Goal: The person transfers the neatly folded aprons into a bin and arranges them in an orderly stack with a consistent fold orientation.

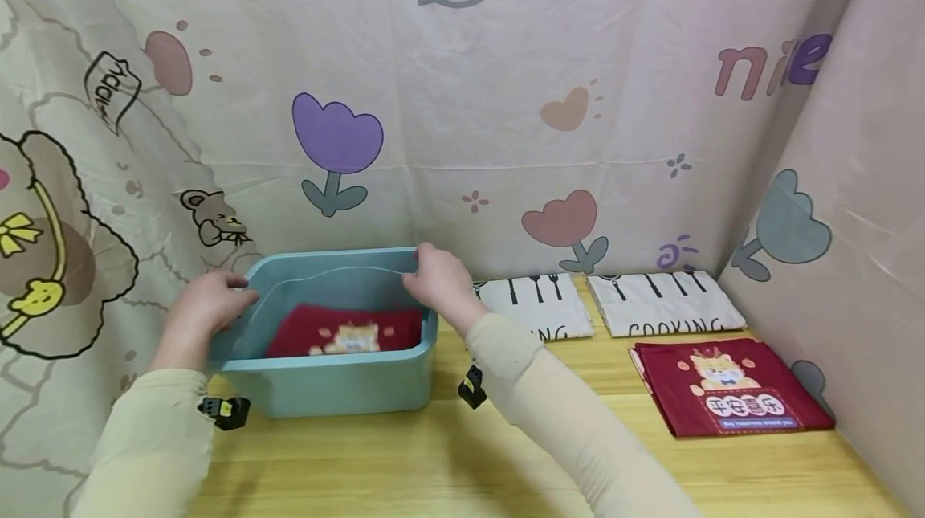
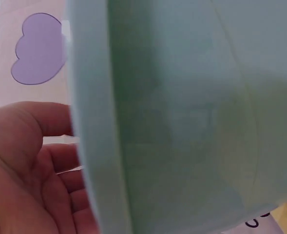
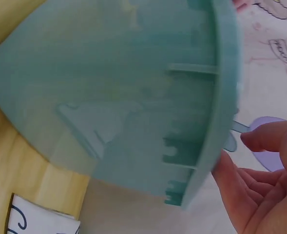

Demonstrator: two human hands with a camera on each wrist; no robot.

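Note:
A light-blue plastic bin (image 1: 332, 385) is at the left of the wooden table. My left hand (image 1: 209, 311) grips its left rim, fingers hooked over the edge; the left wrist view shows thumb and fingers (image 2: 60, 156) passing behind the rim. My right hand (image 1: 442, 279) holds the rim at the back right corner, its fingers (image 3: 226, 178) against the edge in the right wrist view. Inside the bin lies a dark red folded cloth (image 1: 299, 333) with a cartoon animal print, its lower part hidden by the front wall. A thin pale line curves across the bin's inside.
Two white folded cloths with cutlery prints, the nearer one (image 1: 538, 305) partly behind my right arm and the other (image 1: 661, 305) beside it, lie along the back. Another red folded cloth (image 1: 730, 389) is at the right. Patterned curtains (image 1: 462, 100) surround the wooden table (image 1: 361, 470).

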